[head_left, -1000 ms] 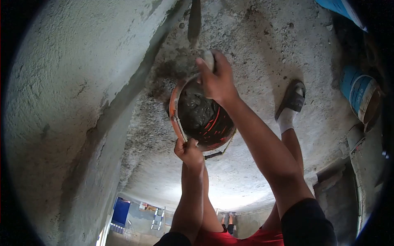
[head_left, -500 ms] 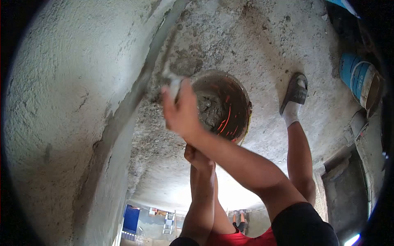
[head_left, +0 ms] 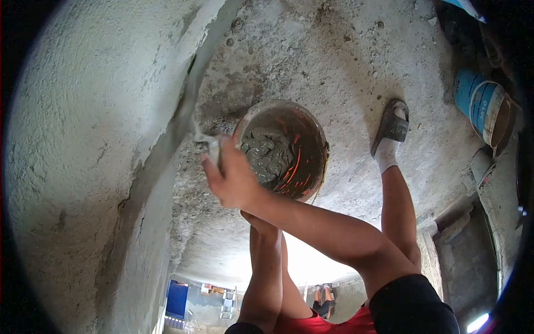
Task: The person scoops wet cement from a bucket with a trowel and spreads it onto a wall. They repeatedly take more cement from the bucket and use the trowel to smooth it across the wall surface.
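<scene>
My right hand [head_left: 229, 177] is closed around the pale handle of a small tool [head_left: 210, 142], whose metal end is by the lower edge of the plastered wall [head_left: 105, 133]. Beside this hand stands a round bucket [head_left: 318, 146] with wet grey mortar [head_left: 267, 156] inside and orange-red marks on its inner wall. Lower down, my left hand [head_left: 258, 224] is partly behind my right forearm; its fingers are hidden, and whether it holds anything does not show.
Rough concrete floor [head_left: 334, 72] surrounds the bucket. My foot in a dark sandal [head_left: 391, 128] is to its right. A blue bucket [head_left: 479, 106] lies tilted at the far right. Another person's legs [head_left: 324, 295] show at the bottom.
My right hand has moved left and down with the tool, toward the wall's edge. The bucket and floor appear shifted slightly left in view. My left hand shows less behind the forearm.
</scene>
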### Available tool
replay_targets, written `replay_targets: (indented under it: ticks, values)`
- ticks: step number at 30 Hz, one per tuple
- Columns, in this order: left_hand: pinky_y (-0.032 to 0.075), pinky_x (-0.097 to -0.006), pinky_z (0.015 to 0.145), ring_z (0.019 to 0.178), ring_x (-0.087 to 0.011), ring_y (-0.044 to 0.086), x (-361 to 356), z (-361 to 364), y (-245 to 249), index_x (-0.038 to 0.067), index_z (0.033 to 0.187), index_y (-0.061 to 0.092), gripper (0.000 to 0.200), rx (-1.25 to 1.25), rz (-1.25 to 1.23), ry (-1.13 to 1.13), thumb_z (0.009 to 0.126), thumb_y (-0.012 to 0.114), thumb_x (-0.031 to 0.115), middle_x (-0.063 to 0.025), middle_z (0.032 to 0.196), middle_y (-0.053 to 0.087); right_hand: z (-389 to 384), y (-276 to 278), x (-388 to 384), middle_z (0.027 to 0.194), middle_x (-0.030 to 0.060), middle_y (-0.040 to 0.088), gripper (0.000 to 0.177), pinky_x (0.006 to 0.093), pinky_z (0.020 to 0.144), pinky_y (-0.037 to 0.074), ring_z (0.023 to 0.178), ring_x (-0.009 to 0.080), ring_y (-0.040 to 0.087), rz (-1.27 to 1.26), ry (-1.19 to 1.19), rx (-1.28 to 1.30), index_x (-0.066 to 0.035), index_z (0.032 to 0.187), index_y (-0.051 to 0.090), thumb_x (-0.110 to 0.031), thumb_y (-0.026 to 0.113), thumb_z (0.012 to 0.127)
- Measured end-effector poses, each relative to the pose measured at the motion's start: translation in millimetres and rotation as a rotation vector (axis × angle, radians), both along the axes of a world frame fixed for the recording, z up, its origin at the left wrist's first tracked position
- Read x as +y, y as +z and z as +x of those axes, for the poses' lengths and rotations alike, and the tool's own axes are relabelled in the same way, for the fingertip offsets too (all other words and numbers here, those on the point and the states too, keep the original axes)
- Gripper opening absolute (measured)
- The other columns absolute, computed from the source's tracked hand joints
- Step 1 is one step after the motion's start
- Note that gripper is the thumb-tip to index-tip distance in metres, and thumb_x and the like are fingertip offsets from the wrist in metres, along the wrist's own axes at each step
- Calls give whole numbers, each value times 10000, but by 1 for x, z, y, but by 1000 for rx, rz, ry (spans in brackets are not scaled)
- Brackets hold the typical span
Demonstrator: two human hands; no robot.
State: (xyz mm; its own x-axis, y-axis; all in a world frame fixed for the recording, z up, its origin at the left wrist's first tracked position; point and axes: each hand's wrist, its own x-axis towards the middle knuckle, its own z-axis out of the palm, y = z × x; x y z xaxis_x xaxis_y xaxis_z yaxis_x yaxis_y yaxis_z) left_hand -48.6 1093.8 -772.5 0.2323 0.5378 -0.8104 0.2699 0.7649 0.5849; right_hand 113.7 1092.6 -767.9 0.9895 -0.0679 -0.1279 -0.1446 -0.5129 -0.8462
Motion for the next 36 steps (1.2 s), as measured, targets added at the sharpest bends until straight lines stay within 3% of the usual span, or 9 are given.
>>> replay_targets:
  ticks: [2, 4, 13, 19, 20, 22, 30, 32, 36]
  values:
    - [490, -248, 793, 819, -127, 621, 0, 5, 11, 42, 989, 712, 204, -71, -83, -9, 811, 649, -35, -43, 932, 685, 6, -3, -11, 853, 319, 619, 287, 561, 754, 510, 817, 473, 668, 603, -312, 505, 70, 1107, 478, -144, 593, 954]
    - [562, -353, 799, 902, -189, 643, 12, -28, -12, 1, 1281, 600, 430, 87, 208, -496, 856, 577, -60, -65, 1040, 657, 44, -54, -24, 848, 299, 625, 290, 557, 727, 511, 801, 456, 675, 419, -364, 235, 72, 1088, 468, -130, 614, 941]
    - [568, -354, 721, 833, -179, 635, 7, -25, -9, 5, 1083, 643, 301, 133, 149, -540, 787, 665, -41, -56, 1002, 653, 15, 21, -13, 1008, 316, 626, 386, 505, 816, 521, 935, 502, 638, 534, -88, 117, 62, 1247, 475, -107, 625, 935]
    - [520, -301, 759, 845, -157, 629, -13, -3, 43, 3, 994, 635, 251, 147, 256, -643, 763, 583, -79, -33, 956, 653, -80, 118, -177, 978, 103, 645, 427, 346, 787, 508, 890, 188, 616, 693, -80, 649, -23, 1258, 567, -150, 761, 899]
    - [457, -249, 588, 680, -95, 577, -27, 8, 56, -14, 930, 652, 174, 86, 359, -484, 790, 586, -93, -5, 827, 632, -94, 127, -214, 938, 82, 628, 436, 322, 704, 515, 792, 160, 619, 558, -42, 569, -39, 1285, 561, -142, 753, 908]
    - [428, -256, 583, 653, -86, 536, -31, 21, 107, -8, 868, 620, 111, 204, 341, -614, 803, 580, -89, 14, 758, 601, -72, 183, -309, 899, 48, 581, 565, 296, 573, 518, 657, 114, 581, 977, -48, 1203, -54, 1453, 450, -12, 654, 928]
    - [405, -296, 583, 637, -95, 492, -15, 70, 319, -27, 756, 565, 40, 1, 661, -1092, 726, 586, -43, -11, 672, 536, -48, 389, -406, 931, 101, 698, 420, 380, 756, 531, 801, 227, 657, 279, 561, 1133, -88, 1326, 624, -125, 675, 910]
    - [394, -320, 540, 580, -95, 466, -7, 66, 370, -13, 708, 537, 69, -10, 746, -1223, 713, 604, -1, -11, 592, 487, -75, 402, -414, 942, 162, 702, 397, 411, 800, 526, 887, 306, 678, 126, 721, 595, -49, 1236, 654, -132, 707, 851]
    - [350, -375, 477, 478, -135, 415, -24, 96, 469, -8, 624, 425, 187, -173, 888, -1188, 717, 586, 18, -111, 518, 420, -15, 497, -367, 977, 186, 719, 274, 456, 803, 557, 947, 373, 703, -430, 818, 433, -71, 1005, 704, -173, 727, 751]
